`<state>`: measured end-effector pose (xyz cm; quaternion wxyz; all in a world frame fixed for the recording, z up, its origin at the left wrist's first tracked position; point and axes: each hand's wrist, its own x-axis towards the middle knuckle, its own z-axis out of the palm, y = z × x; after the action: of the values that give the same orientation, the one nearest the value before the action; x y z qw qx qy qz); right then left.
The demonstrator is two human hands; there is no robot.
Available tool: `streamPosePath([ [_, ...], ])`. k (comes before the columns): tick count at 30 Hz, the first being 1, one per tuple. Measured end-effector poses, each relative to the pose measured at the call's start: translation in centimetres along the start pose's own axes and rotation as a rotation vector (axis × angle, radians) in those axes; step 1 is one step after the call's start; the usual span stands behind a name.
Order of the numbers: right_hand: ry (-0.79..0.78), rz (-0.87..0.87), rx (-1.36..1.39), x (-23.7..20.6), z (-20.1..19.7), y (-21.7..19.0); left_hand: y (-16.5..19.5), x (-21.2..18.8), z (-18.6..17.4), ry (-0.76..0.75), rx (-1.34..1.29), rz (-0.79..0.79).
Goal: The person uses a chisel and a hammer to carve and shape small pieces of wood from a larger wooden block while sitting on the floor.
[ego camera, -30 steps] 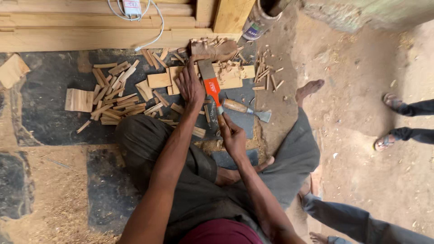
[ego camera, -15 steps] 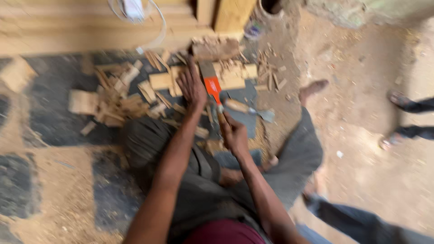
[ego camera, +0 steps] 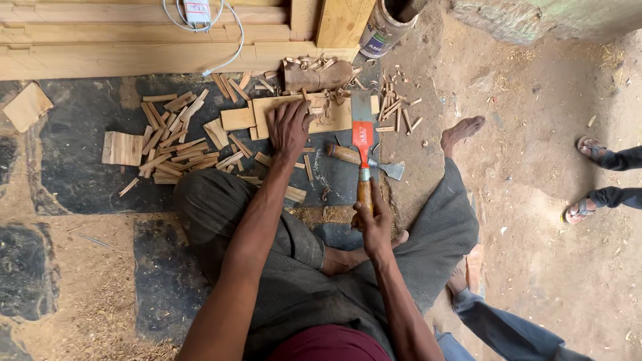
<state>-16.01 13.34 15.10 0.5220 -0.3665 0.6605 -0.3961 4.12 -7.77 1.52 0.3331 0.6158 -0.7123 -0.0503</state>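
Head view: person sitting on floor (ego camera: 87, 174).
R hand (ego camera: 374, 224): gripping chisel (ego camera: 362, 144) handle, blade pointing away.
L hand (ego camera: 289, 127): spread, pressing board (ego camera: 294, 113) flat.
Relation: board lying crosswise, beside the blade, nearer L hand.

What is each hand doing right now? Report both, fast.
Left hand: open, pressed flat on the pale flat wooden board.
Right hand: closed around the wooden-handled, orange-marked hatchet.
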Motion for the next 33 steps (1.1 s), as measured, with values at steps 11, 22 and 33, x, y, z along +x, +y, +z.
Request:
streamPosePath([
  [11,-0.018,0.056,-0.166,0.6,3.8,-1.9,0.3,0.9,0.1,0.110,-0.070,-0.175],
  [22,-0.047,0.096,-0.345,2.0,5.3,-4.0,-0.4,0.1,0.8,0.104,-0.032,-0.106],
  [33,-0.070,-0.089,-0.183,0.9,3.5,-1.4,0.0,1.1,-1.5,-0.004,-0.112,-0.166],
])
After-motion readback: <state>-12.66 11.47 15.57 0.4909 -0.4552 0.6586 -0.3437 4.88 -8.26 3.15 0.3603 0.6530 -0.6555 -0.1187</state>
